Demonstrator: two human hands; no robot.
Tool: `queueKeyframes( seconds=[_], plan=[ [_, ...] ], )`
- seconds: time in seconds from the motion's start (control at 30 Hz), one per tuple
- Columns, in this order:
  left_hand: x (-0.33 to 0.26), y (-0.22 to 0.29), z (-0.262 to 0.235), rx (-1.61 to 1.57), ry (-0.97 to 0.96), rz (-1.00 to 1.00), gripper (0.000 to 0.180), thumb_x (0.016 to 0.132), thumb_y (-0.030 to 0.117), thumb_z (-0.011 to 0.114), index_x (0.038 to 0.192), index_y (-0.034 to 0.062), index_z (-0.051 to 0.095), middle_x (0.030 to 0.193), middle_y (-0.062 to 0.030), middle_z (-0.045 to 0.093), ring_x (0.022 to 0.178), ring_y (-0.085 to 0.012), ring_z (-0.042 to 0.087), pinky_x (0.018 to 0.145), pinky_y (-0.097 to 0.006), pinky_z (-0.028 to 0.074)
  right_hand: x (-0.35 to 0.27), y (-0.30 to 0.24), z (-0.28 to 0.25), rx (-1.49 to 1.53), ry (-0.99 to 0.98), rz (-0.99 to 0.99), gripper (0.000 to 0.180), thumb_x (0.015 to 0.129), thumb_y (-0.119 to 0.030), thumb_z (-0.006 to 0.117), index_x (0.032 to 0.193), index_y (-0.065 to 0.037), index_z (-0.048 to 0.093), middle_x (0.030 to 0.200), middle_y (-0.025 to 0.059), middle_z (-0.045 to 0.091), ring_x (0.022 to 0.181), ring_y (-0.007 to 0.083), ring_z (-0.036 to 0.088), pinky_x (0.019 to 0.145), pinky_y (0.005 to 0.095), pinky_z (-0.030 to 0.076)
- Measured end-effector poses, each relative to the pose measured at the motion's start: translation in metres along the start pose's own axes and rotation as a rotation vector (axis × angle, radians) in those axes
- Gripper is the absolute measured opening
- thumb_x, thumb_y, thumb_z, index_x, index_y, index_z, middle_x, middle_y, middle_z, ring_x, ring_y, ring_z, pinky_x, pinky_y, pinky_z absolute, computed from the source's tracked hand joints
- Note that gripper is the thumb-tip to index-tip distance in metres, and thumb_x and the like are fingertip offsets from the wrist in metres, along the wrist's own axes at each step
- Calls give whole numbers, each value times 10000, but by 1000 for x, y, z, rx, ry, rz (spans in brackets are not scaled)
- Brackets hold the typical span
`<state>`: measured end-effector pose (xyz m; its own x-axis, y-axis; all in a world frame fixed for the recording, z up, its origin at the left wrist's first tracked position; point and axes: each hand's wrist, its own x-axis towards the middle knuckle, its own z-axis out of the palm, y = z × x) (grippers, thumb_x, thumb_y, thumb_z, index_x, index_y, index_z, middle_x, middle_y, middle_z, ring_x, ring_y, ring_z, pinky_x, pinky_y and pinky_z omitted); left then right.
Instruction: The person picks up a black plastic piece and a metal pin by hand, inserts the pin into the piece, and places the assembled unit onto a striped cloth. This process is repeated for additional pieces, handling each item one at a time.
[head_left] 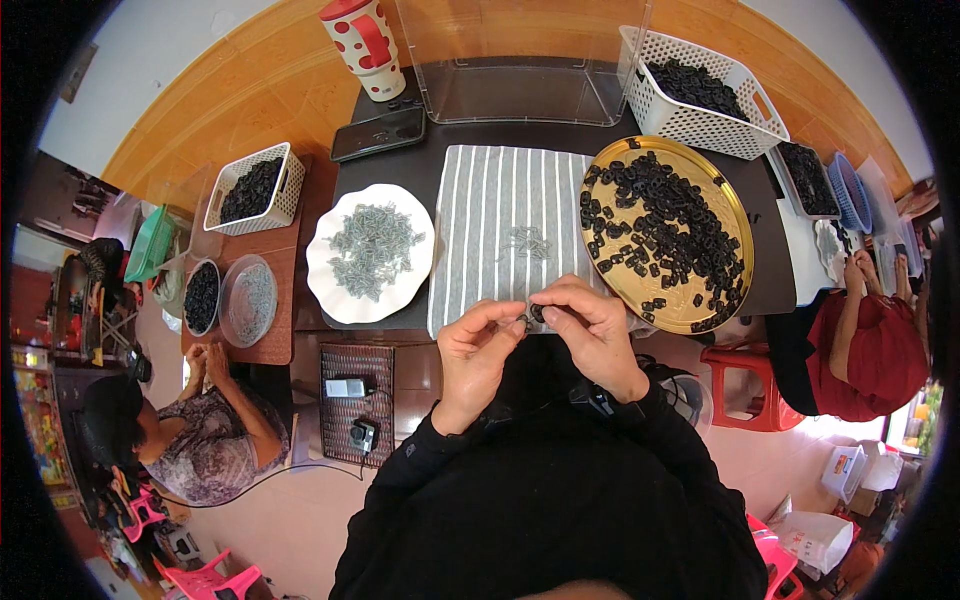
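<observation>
Both hands meet over the near edge of a grey-and-white striped cloth (480,230). Between the thumb and fingers of my right hand (592,332) is a small black plastic piece (538,313). Right beside it, my left hand (472,355) is pinched, its fingertips nearly touching the piece; what they hold is too small to make out. A little pile of thin metal pins (528,243) lies on the cloth just beyond my hands. More pins fill a white scalloped plate (322,295) to the left. On the right, a gold oval tray (625,290) carries many black plastic pieces.
A clear plastic box (520,90), a dark phone (378,134) and a spotted tumbler (365,50) stand at the back. White baskets of black pieces flank the table, one right (740,135), one left (290,185). One person (205,440) works at left, another (865,350) at right.
</observation>
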<state>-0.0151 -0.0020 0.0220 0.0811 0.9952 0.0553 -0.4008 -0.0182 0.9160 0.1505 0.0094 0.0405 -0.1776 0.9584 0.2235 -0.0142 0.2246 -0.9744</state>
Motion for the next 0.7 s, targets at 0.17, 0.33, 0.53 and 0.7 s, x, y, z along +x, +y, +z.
queueKeyframes(
  seconds=[0.17, 0.33, 0.53, 0.7],
  plan=[
    [-1, 1, 4, -30, 56, 57, 220, 845, -94, 633, 1057, -48, 671, 869, -49, 642, 743, -95, 593, 690, -219, 483, 1, 1, 5, -61, -20, -100, 240, 858, 78, 575, 1062, 2, 677, 947, 78, 599, 826, 140, 570, 717, 241, 452],
    [-2, -5, 5, -90, 92, 40, 225, 847, -84, 644, 1065, -38, 672, 880, -55, 650, 769, -97, 601, 699, -217, 489, -1, -7, 13, -200, 43, -136, 273, 854, 77, 580, 1104, 0, 658, 918, 99, 588, 807, 175, 583, 699, 259, 465],
    [-1, -1, 8, -129, 77, 29, 226, 838, -88, 656, 1056, -34, 679, 879, -58, 653, 760, -89, 593, 692, -207, 485, -3, -5, 15, -176, 57, -174, 329, 843, 79, 588, 1163, 9, 621, 934, 106, 576, 804, 189, 585, 694, 265, 471],
    [-2, -2, 6, -159, 73, 26, 230, 825, -90, 669, 1048, -31, 681, 883, -57, 662, 739, -85, 586, 689, -209, 487, -4, -7, 11, -175, 2, -177, 378, 833, 74, 604, 1204, 1, 603, 967, 103, 570, 818, 178, 573, 709, 257, 466]
  ],
)
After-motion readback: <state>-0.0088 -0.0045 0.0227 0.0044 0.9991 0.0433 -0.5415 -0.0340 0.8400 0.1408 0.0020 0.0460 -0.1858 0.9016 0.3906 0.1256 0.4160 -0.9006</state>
